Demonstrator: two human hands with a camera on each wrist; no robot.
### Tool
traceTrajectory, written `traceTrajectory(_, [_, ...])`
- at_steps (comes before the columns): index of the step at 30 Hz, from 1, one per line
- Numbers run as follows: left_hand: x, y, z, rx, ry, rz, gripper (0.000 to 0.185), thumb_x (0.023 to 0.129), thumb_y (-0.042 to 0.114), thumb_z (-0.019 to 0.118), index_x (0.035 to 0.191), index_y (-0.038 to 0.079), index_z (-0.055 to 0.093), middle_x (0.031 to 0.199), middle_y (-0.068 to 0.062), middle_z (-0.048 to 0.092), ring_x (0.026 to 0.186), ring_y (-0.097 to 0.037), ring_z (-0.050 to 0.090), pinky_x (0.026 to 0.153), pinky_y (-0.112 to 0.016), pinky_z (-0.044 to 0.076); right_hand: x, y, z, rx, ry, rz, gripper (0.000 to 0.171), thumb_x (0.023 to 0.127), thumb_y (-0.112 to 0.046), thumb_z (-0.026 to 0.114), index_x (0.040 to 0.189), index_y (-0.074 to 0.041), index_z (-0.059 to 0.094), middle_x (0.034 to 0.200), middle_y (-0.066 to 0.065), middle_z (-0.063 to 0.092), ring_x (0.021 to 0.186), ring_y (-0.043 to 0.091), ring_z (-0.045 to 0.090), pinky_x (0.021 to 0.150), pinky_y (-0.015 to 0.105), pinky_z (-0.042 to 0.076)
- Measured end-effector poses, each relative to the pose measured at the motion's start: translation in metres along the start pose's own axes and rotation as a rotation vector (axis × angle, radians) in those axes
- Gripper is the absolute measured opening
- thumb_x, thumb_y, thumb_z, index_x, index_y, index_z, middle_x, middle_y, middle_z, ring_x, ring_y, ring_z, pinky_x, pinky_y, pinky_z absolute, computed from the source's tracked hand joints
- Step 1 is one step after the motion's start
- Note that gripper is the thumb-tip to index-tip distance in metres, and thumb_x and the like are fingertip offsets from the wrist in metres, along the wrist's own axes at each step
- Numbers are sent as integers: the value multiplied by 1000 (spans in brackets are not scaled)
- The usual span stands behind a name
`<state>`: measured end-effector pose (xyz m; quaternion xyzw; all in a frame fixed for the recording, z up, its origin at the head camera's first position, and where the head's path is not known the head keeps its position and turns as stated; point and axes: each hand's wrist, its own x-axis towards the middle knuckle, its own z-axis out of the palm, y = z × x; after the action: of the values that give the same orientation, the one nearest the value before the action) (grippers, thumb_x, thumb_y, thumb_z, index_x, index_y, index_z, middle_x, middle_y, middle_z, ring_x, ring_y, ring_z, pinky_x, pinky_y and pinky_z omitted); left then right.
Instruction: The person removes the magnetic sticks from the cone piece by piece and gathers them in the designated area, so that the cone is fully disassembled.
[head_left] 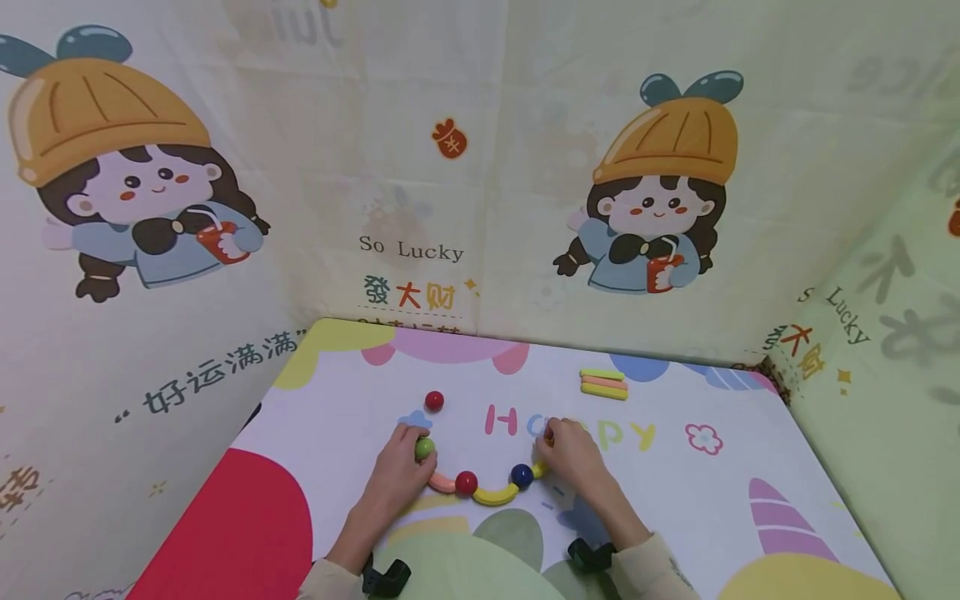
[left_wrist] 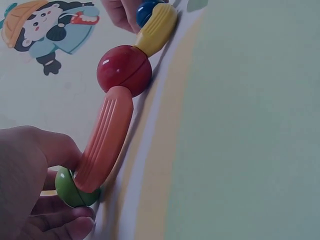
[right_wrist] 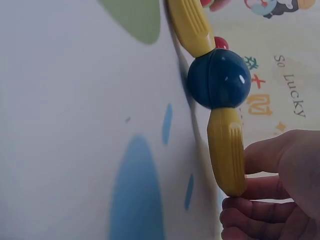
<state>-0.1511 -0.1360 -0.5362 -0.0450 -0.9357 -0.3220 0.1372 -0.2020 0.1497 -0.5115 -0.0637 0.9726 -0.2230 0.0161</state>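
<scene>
Well, from here my left hand [head_left: 405, 458] pinches the green ball [left_wrist: 67, 187], my right hand [head_left: 577, 452] a yellow rod [right_wrist: 226, 150]; between them curves the chain [head_left: 493, 497], likely light, slick; I'd grip the rod.

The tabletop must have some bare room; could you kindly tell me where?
Bare patches lie between the right hand and the right edge of the tabletop, and between the loose red ball and three sticks. Crowding runs along the chain from left hand to right.
</scene>
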Motion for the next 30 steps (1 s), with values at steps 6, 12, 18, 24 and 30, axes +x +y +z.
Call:
traceTrajectory(6, [-8, -2, -5, 12, 4, -10, 27, 87, 16, 73, 109, 3, 67, 111, -11, 60, 87, -17, 58, 80, -37, 56, -11, 8, -2, 6, 13, -6, 17, 90, -19, 69, 80, -8, 63, 68, 1, 54, 63, 14, 48, 57, 25, 42])
traceTrajectory(12, [-15, -3, -9, 12, 3, -31, 25, 87, 17, 73, 107, 3, 68, 104, -9, 58, 81, -14, 55, 76, -34, 55, -24, 12, -3, 26, 20, 6, 19, 91, -19, 69, 77, -8, 61, 65, 0, 52, 59, 13, 46, 54, 24, 39])
traceTrajectory(18, [-16, -4, -10, 26, 15, -15, 26, 87, 17, 74, 108, 3, 68, 103, -8, 57, 84, -15, 54, 78, -35, 55, -29, 14, -4, 35, 29, 10, 20, 92, -21, 69, 78, -9, 61, 66, 0, 53, 59, 14, 46, 53, 25, 38])
traceTrajectory(24, [-14, 0, -9, 51, 37, 18, 33, 86, 20, 77, 113, 2, 69, 109, -11, 60, 99, -24, 56, 86, -43, 56, -30, 16, -5, 29, 80, -30, 16, 91, -24, 71, 85, -10, 65, 79, 1, 55, 68, 12, 47, 61, 26, 44])
traceTrajectory(30, [-9, 11, -1, 80, 81, 119, 33, 85, 21, 77, 111, 3, 70, 109, -11, 65, 102, -29, 59, 89, -50, 52, -35, 17, -6, 42, 89, -136, 10, 89, -21, 74, 90, -13, 69, 90, -3, 59, 84, 11, 53, 79, 33, 55])
